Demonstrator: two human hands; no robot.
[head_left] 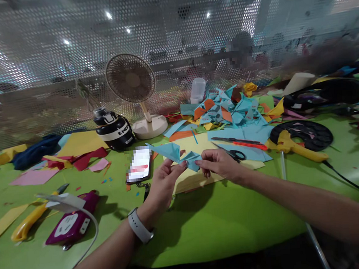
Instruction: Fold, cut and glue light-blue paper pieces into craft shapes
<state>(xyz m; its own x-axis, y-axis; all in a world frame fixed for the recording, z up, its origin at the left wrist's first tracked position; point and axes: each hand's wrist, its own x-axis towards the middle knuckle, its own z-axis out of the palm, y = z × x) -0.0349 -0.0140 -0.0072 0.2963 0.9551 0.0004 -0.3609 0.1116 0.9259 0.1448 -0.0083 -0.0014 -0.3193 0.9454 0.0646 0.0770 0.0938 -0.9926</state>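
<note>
A folded light-blue paper piece [190, 160] is held between my two hands over yellow sheets [184, 185]. My left hand [164, 179] pinches its left side, and a long blue paper point sticks out up and to the left above the fingers. On the right side, my right hand [215, 163] grips the paper's edge with thumb and fingers. Black-handled scissors [238, 155] and a red and black cutter [252, 143] lie just beyond my right hand. A phone with a lit screen [139, 165] lies left of the paper.
A fan [150, 125] and a black bottle [115, 133] stand behind. Folded blue papers [227, 107] are heaped at the back. To the right lies a yellow glue gun [303, 149] with a cord; at left are a purple power strip [72, 223] and yellow-handled pliers [32, 219].
</note>
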